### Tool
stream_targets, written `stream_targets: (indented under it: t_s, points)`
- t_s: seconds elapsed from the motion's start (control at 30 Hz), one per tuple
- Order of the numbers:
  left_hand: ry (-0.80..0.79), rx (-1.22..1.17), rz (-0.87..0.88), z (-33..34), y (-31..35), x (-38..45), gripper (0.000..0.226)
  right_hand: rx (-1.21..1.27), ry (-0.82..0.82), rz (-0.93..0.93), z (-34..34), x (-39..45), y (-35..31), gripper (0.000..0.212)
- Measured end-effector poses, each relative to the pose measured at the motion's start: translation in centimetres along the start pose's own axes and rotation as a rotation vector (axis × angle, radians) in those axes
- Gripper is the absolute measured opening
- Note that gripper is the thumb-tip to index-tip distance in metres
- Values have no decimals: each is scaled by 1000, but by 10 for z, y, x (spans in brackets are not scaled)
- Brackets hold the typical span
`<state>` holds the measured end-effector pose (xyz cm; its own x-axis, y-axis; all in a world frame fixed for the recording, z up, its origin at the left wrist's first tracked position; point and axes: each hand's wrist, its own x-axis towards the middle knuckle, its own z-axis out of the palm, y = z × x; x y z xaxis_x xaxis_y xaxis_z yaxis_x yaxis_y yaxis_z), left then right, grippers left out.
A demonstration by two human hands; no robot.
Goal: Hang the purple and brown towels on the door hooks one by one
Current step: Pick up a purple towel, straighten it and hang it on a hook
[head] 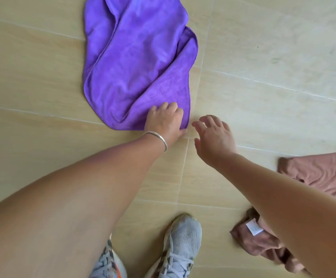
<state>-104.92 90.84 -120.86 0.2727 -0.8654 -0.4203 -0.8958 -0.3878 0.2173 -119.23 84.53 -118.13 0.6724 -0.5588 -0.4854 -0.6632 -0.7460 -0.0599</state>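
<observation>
Purple towel (139, 63) lies crumpled on the tiled floor (273, 57), running from the top edge of view down to the hands. Left hand (166, 119) sits on the towel's near corner, fingers curled into the fabric, thumb at the hem by the floor; grip closed on the towel corner. Silver bracelet (156, 139) on the left wrist. Right hand (213, 135) is just right of the towel's near corner, above the floor, fingers spread and loosely bent, not touching the towel; grip open, holding nothing. Brown towel (321, 173) is on the floor well to the right of and nearer than the purple towel, bunched, partly hidden behind the right forearm; a white label (253, 227) shows on its near part. Two grey sneakers (181, 243) stand on the floor at the bottom, nearer than the purple towel.
</observation>
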Motion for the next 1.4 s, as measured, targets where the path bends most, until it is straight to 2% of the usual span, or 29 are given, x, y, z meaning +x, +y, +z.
stream_targets:
  t_s: [0.1, 0.2, 0.33, 0.43, 0.53, 0.57, 0.63, 0.77, 0.8, 0.83, 0.93, 1.03, 1.13, 1.27, 1.33, 1.4]
  points:
    - [-17, 36, 9, -4, 10, 5, 20, 6, 7, 31, -8, 1, 5, 40]
    - [-114, 64, 20, -20, 1, -7, 20, -10, 18, 34, -29, -4, 0, 40]
    - [-108, -10, 40, -57, -20, -61, 20, -41, 33, 32, -66, -21, -22, 45]
    - [-38, -75, 130, -93, -35, -106, 18, -52, 68, 4, -94, -35, -51, 63]
    - [86, -169, 156, -136, -58, -140, 11, -37, 9, -44, -112, -52, -88, 81]
    - [103, -189, 165, -151, -65, -150, 15, -7, 0, -53, -116, -57, -103, 83]
    - [154, -218, 200, -182, -78, -166, 22, 80, 55, -59, -119, -63, -130, 75]
    - [197, -214, 249, -242, -105, -190, 18, 220, 320, -75, -138, -58, -166, 21]
    - [192, -222, 247, -256, -112, -195, 18, 251, 365, -69, -145, -57, -172, 16]
    - [186, -240, 247, -268, -118, -200, 18, 277, 375, -63, -152, -57, -178, 21]
    - [160, -282, 223, -300, -131, -214, 20, 313, 350, -37, -164, -65, -186, 12]
    - [179, -267, 191, -326, -134, -224, 17, 353, 202, -52, -175, -82, -204, 48]
    - [216, -280, 191, -348, -133, -226, 20, 416, 165, -61, -186, -96, -234, 73]
    - [182, -273, 327, -373, -138, -228, 15, 636, 188, 104, -201, -96, -265, 80]
    - [144, -276, 397, -385, -144, -231, 13, 690, 237, 119, -207, -91, -270, 81]
    - [95, -278, 459, -398, -149, -232, 15, 706, 279, 79, -210, -83, -266, 69]
